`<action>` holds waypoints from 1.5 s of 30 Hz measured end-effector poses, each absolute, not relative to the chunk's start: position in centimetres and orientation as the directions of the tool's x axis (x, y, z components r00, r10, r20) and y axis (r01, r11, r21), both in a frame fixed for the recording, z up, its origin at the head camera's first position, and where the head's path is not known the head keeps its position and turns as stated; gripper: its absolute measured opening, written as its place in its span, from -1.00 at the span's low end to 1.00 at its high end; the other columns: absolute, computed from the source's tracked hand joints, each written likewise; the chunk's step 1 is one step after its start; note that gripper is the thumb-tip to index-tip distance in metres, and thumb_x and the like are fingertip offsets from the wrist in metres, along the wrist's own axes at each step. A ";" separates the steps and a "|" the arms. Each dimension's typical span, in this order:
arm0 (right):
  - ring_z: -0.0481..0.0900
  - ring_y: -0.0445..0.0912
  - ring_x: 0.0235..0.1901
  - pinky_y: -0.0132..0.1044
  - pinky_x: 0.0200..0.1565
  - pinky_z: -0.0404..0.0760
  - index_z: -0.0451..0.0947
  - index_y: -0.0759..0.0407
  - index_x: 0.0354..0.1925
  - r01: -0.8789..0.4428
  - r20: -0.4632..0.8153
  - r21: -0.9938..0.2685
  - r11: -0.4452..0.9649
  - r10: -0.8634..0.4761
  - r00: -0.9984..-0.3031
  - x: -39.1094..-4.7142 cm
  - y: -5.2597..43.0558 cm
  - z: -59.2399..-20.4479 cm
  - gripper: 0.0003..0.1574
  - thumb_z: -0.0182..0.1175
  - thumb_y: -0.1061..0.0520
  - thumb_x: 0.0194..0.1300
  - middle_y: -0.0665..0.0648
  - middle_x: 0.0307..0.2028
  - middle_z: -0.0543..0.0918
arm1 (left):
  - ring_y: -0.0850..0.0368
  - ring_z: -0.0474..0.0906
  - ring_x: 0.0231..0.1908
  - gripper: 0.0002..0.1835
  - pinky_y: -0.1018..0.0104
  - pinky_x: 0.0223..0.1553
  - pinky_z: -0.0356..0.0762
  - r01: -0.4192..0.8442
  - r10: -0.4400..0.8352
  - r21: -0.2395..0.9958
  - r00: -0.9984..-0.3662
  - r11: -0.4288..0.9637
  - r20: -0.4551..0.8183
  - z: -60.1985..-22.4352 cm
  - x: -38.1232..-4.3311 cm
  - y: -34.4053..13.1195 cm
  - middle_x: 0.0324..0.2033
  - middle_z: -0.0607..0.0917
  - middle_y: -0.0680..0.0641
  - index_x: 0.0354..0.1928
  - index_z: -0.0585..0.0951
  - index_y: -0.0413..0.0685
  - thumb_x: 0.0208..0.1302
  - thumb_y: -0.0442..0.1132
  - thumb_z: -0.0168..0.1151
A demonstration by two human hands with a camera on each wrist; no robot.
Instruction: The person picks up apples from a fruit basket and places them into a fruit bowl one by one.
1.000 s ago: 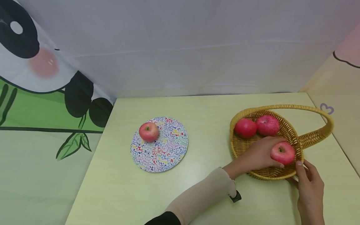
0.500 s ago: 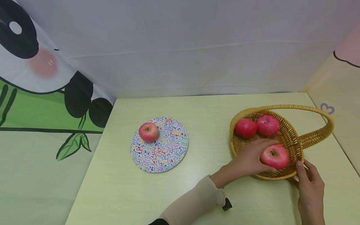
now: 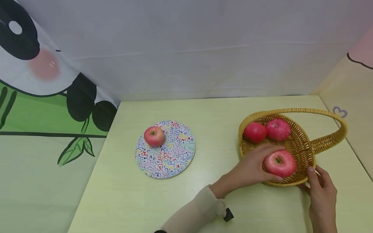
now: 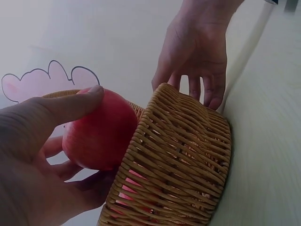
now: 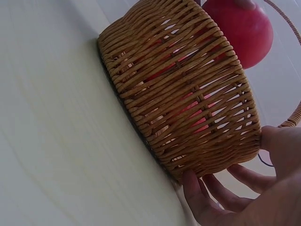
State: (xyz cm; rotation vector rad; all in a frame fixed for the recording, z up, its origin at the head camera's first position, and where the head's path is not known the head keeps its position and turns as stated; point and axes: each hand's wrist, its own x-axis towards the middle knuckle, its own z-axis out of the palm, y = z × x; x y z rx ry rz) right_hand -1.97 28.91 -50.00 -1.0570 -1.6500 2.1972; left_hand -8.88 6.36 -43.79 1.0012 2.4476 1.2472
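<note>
My left hand (image 3: 254, 166) grips a red apple (image 3: 279, 164) from its left side, thumb in front, over the near part of a wicker basket (image 3: 301, 149). In the left wrist view the apple (image 4: 101, 134) overlaps the basket rim (image 4: 141, 127). Inside the basket, towards the back, lie two more red apples, a smooth one (image 3: 255, 132) and a speckled one (image 3: 278, 129). My right hand (image 3: 323, 194) holds the basket's near right edge. The right wrist view shows its thumb at the rim and its fingers (image 5: 225, 193) under the woven side.
On the left of the pale table (image 3: 116, 200) lies a flat round plate (image 3: 175, 158) with colourful squiggles, bearing one apple (image 3: 154, 136). The basket's tall arched handle (image 3: 329, 139) leans out to the right. A pale cloth wall (image 3: 204, 71) stands behind the table.
My left hand has drawn the apple left and slightly nearer, from the basket's right side to above its near middle. The right hand keeps its hold on the basket.
</note>
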 end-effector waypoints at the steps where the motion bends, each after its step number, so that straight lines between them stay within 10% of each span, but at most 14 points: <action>1: 0.72 -0.38 -0.26 -0.45 -0.44 0.73 0.60 0.00 0.25 0.246 -0.416 -0.900 -0.359 0.543 -0.730 -2.0 28.9 -50.0 -0.57 0.31 0.03 0.45 -0.19 -0.21 0.74 | 0.43 0.29 0.45 -0.10 0.52 0.35 0.39 0.470 0.660 0.786 -0.744 0.402 0.107 -43.7 -8.8 6.2 0.46 0.42 0.21 0.53 0.37 0.27 0.17 0.05 0.58; 19: 0.64 -0.40 -0.20 -0.50 -0.42 0.70 0.52 -0.01 0.35 0.304 -0.432 -0.900 -0.313 0.543 -0.720 -1.9 29.0 -50.1 -0.46 0.29 -0.03 0.47 -0.26 -0.15 0.68 | 0.42 0.28 0.48 -0.08 0.44 0.45 0.34 0.460 0.665 0.840 -0.727 0.289 0.169 -42.1 -7.3 2.3 0.47 0.43 0.25 0.54 0.35 0.31 0.16 -0.03 0.61; 45: 0.61 -0.39 -0.08 -0.53 -0.36 0.68 0.42 0.00 0.45 0.329 -0.428 -0.903 -0.275 0.523 -0.737 -1.7 28.9 -49.7 -0.34 0.24 -0.09 0.49 -0.21 0.00 0.60 | 0.26 0.41 0.42 -0.09 0.30 0.34 0.57 0.347 0.417 0.911 -0.878 0.220 0.234 -42.1 -7.6 -4.3 0.43 0.45 0.21 0.49 0.41 0.25 0.11 -0.28 0.63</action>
